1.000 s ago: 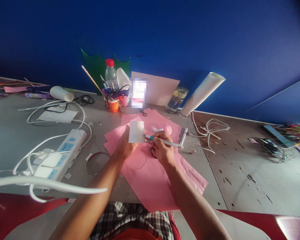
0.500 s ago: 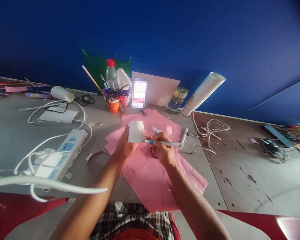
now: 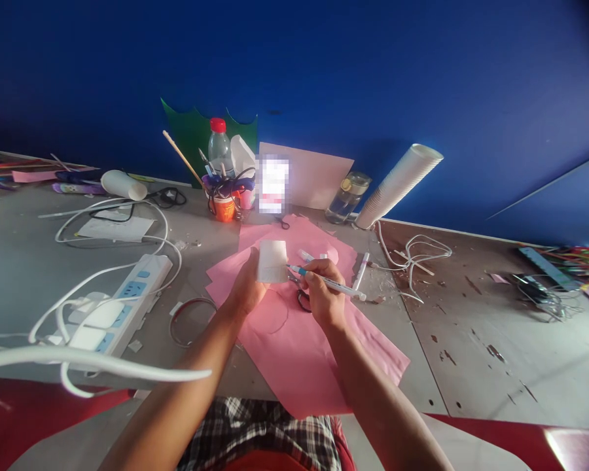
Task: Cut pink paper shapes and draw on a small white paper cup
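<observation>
My left hand [image 3: 248, 288] is closed round a small white paper cup [image 3: 271, 261], held upside down above the pink paper sheets [image 3: 294, 340]. A white pen with a blue grip [image 3: 326, 281] sits in my right hand [image 3: 324, 294], pinched between the fingers. Its tip touches the right side of the cup. Black-handled scissors [image 3: 302, 299] lie on the pink paper, partly hidden under my right hand.
A white power strip [image 3: 118, 304] with plugs and white cables lies at the left. At the back stand a water bottle [image 3: 218, 149], a pot of brushes [image 3: 223, 199], a glass jar [image 3: 347, 195] and a leaning stack of paper cups [image 3: 400, 180]. Loose white strips [image 3: 415, 255] lie to the right.
My left hand has turned the cup a little and the pen tip has shifted slightly on its side. Both hands stay over the pink paper.
</observation>
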{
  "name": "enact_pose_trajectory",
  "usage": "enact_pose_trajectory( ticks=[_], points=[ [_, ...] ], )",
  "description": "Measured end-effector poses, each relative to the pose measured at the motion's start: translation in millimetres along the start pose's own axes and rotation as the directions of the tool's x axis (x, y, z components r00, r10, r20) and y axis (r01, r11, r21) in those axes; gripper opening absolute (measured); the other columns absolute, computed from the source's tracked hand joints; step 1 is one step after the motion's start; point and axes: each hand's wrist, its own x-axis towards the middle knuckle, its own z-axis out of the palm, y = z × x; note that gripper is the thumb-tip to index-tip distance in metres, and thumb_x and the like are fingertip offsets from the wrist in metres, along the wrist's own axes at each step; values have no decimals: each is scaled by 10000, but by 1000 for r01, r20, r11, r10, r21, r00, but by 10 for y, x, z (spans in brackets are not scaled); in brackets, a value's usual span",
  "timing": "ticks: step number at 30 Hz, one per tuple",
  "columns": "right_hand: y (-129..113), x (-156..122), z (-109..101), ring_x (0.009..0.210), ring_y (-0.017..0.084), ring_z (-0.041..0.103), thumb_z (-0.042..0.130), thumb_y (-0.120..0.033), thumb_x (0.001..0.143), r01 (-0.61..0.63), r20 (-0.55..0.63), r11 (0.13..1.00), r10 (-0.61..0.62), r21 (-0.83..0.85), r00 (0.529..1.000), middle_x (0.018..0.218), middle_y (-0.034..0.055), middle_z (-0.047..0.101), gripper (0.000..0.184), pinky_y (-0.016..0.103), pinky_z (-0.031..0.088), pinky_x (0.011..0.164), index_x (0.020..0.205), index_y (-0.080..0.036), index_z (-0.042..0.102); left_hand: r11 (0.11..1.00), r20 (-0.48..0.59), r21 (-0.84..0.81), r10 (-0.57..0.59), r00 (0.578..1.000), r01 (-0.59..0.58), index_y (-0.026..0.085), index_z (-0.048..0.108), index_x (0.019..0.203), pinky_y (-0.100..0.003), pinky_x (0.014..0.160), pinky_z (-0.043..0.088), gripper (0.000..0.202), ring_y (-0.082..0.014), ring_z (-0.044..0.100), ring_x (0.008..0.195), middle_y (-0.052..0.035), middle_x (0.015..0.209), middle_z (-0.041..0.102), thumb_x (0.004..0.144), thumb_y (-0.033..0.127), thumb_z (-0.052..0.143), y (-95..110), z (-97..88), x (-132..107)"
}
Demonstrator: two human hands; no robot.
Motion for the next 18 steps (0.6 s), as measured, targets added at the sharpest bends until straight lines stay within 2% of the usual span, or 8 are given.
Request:
enact_pose_trajectory(
  ticks=[5, 12, 18],
  points=[
    [-5, -26, 43, 525, 128, 439, 647, -335, 825, 55, -53, 998, -56, -30, 997, 603, -45, 545, 100, 282, 339, 530, 790, -242, 630, 999, -10, 13, 32, 999, -32, 144, 692, 984, -312, 840, 536, 442, -221, 721, 890, -79, 833, 743, 968, 553, 526, 11, 26, -17],
    [-60, -36, 82, 483, 121, 415, 619, -286, 799, -32, -64, 999, 29, -43, 997, 582, -54, 536, 51, 267, 320, 473, 777, -240, 613, 999, 8, 26, 48, 999, -48, 141, 690, 1011, -315, 814, 537, 491, -231, 721, 888, -89, 835, 747, 956, 597, 518, 3, 9, -23],
    [-60, -48, 89, 489, 123, 425, 617, -317, 794, -56, -75, 996, 51, -64, 996, 571, -58, 520, 83, 254, 329, 456, 774, -239, 600, 996, 31, 55, 63, 997, -65, 146, 686, 985, -325, 801, 541, 519, -232, 719, 857, -84, 823, 740, 934, 637, 524, -10, 9, -22]
  ],
)
